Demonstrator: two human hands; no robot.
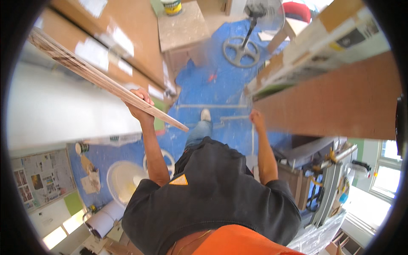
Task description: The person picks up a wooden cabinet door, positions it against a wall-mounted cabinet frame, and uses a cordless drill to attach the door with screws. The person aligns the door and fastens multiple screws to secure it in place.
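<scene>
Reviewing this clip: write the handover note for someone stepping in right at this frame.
Left hand: gripping a long plywood strip, raised and slanting up to the left.
Right hand: at the edge of a large brown board; blurred, so the grip is unclear.
Done: strip lifted off any support.
Left: strip not yet set down anywhere.
Below: blue floor covering, standing fan.

Pale striped-edge wooden plank (102, 78), blue floor covering (221, 85), black shirt (212, 191), brown board (340, 102).
</scene>
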